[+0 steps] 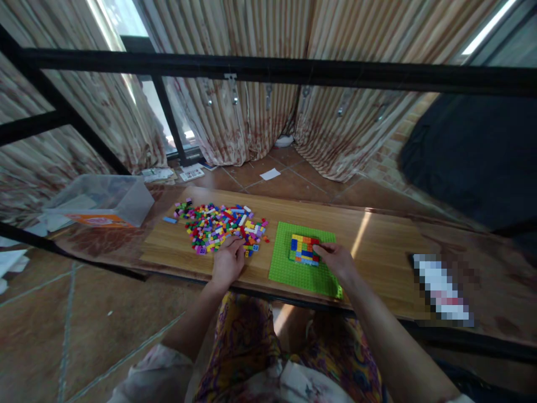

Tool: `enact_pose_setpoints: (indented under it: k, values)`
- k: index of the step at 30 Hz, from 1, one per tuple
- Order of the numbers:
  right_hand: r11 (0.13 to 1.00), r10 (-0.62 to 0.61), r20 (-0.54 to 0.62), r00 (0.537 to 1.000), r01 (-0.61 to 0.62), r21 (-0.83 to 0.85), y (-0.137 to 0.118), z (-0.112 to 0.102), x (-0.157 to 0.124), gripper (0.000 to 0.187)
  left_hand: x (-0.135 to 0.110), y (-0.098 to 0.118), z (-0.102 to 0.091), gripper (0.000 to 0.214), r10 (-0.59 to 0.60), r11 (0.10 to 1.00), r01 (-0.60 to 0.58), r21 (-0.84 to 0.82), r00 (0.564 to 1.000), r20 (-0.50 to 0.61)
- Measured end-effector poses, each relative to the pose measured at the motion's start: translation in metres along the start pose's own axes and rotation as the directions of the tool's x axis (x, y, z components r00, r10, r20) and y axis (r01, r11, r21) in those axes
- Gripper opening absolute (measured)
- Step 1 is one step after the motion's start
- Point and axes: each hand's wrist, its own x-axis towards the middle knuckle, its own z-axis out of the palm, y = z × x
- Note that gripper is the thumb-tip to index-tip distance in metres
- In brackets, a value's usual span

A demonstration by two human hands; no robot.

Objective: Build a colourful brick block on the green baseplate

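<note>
A flat block of coloured building bricks, in red, yellow, blue and orange, sits on a green studded baseplate. My right hand reaches over the plate from the right, its thumb and fingers pinched at a red brick on the block's upper right edge. To the left lies a loose pile of small bricks in many colours. My left hand rests at the pile's near edge with its fingers curled among the bricks. Whatever it grips there is hidden or too small to name.
The bricks and plate lie on a long wooden board. A clear plastic bin with an orange label stands at the left. On the right is a pixelated flat item. A black metal rail crosses in front of striped curtains.
</note>
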Motion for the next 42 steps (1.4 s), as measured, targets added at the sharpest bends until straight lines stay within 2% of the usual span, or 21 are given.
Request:
enact_pose_setpoints:
  k: [2, 4, 7, 9, 10, 13, 16, 20, 26, 31, 34, 42]
  values:
    - [1.0, 0.02, 0.02, 1.0, -0.02, 0.02, 0.0, -0.004, -0.004, 0.042, 0.0, 0.002, -0.001, 0.024, -0.014, 1.0, 0.014, -0.019, 1.0, -0.007]
    - [0.999, 0.044, -0.014, 0.999, -0.043, 0.032, -0.003, -0.009, -0.01, 0.049, 0.0, 0.003, -0.003, 0.025, -0.028, 0.999, 0.027, -0.04, 1.0, -0.013]
    - [0.999, 0.024, -0.156, 0.987, -0.019, 0.037, -0.014, -0.011, -0.022, 0.047, 0.0, 0.005, -0.006, 0.029, -0.049, 0.996, 0.046, -0.076, 0.998, -0.035]
    - [0.995, -0.066, -0.236, 0.97, 0.082, 0.059, -0.027, -0.005, -0.034, 0.04, 0.0, 0.006, -0.007, 0.031, -0.059, 0.994, 0.053, -0.098, 0.997, -0.059]
    - [0.989, -0.099, -0.22, 0.97, 0.121, 0.088, -0.034, 0.001, -0.041, 0.038, -0.001, 0.006, -0.007, 0.031, -0.062, 0.993, 0.054, -0.107, 0.996, -0.069]
    - [0.966, -0.225, -0.015, 0.974, 0.225, 0.128, -0.053, 0.025, -0.064, 0.034, -0.002, 0.006, -0.008, 0.031, -0.065, 0.99, 0.054, -0.129, 0.994, -0.085]
    - [0.947, -0.321, 0.14, 0.937, 0.311, 0.084, -0.064, 0.051, -0.079, 0.03, -0.004, 0.006, -0.008, 0.03, -0.057, 0.988, 0.042, -0.146, 0.993, -0.099]
    - [0.921, -0.386, 0.245, 0.89, 0.385, 0.052, -0.065, 0.074, -0.082, 0.029, -0.006, 0.007, -0.008, 0.028, -0.052, 0.989, 0.034, -0.147, 0.991, -0.12]
    - [0.884, -0.433, 0.286, 0.855, 0.464, -0.048, -0.068, 0.088, -0.069, 0.026, -0.008, 0.009, -0.01, 0.024, -0.057, 0.991, 0.04, -0.125, 0.989, -0.133]
    - [0.865, -0.471, 0.298, 0.831, 0.501, -0.031, -0.075, 0.102, -0.063, 0.025, -0.012, 0.013, -0.012, 0.028, 0.048, 0.997, -0.051, -0.053, 0.997, -0.067]
    - [0.857, -0.484, 0.309, 0.819, 0.515, -0.024, -0.073, 0.109, -0.061, 0.024, -0.012, 0.015, -0.013, 0.029, 0.097, 0.995, -0.097, -0.002, 0.993, -0.065]
    - [0.841, -0.483, 0.365, 0.796, 0.538, -0.061, -0.067, 0.11, -0.066, 0.025, -0.015, 0.016, -0.014, 0.027, 0.174, 0.985, -0.174, -0.005, 0.983, -0.056]
